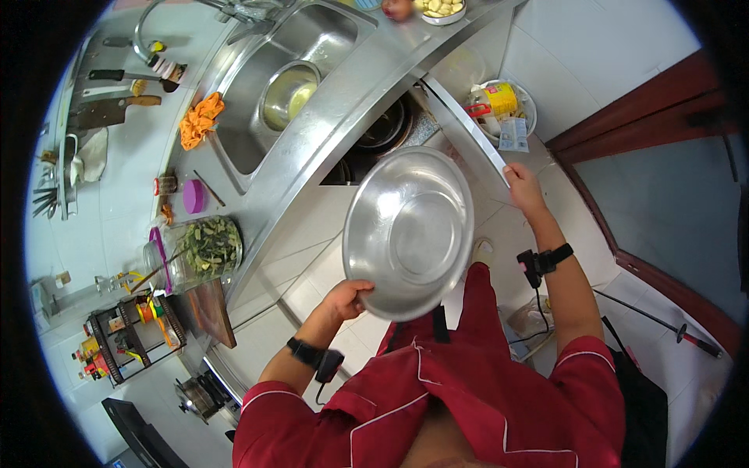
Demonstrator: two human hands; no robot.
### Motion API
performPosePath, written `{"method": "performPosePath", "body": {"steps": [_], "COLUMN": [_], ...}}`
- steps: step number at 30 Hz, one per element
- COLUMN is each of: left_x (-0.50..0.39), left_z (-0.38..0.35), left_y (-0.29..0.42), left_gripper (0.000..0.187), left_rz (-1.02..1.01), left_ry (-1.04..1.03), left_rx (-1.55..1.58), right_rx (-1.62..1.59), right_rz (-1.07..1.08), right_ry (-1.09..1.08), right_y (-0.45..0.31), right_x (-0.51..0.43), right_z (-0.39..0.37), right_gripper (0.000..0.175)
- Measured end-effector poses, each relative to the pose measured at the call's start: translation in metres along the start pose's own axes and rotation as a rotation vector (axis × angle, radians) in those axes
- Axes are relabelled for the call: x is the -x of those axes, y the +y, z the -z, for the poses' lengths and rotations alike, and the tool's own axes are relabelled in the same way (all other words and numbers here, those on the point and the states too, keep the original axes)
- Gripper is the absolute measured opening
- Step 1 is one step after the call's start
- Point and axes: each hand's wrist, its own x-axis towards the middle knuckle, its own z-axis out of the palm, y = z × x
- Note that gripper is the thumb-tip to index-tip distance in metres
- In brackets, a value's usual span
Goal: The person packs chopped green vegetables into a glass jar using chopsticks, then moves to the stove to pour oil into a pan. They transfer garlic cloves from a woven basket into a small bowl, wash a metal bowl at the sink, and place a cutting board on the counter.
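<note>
My left hand point(347, 298) grips the lower left rim of a large stainless steel basin point(409, 234), which is held above the floor in front of me. Nothing shows inside the basin. With my right hand point(522, 182) I hold the edge of an open cabinet door point(468, 131) below the counter. Behind the basin, dark round cookware point(383, 126) stands in the open cabinet. In the sink point(234, 123) above, a smaller metal bowl point(279, 108) holds some pale yellowish liquid.
An orange cloth point(201, 120), a purple lid point(193, 196) and a large jar of green vegetables point(210, 248) are on the counter point(327, 117). A filled waste bin point(531, 114) stands behind the door. Peeled garlic cloves point(439, 7) fill a bowl at the top. A cleaver point(99, 113) hangs on the wall.
</note>
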Motion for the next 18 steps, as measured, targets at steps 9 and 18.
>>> {"method": "performPosePath", "body": {"steps": [9, 18], "left_x": [-0.33, -0.483], "left_z": [-0.013, -0.017], "left_y": [0.157, 0.258], "left_gripper": [0.014, 0.014], "left_rz": [-0.292, -0.204], "left_ry": [0.228, 0.159], "left_rx": [0.253, 0.471], "right_rx": [0.074, 0.008], "right_rz": [0.142, 0.001], "right_ry": [0.119, 0.148], "right_y": [-0.026, -0.044], "right_x": [0.023, 0.041], "right_z": [-0.001, -0.022], "right_gripper": [0.024, 0.018]}}
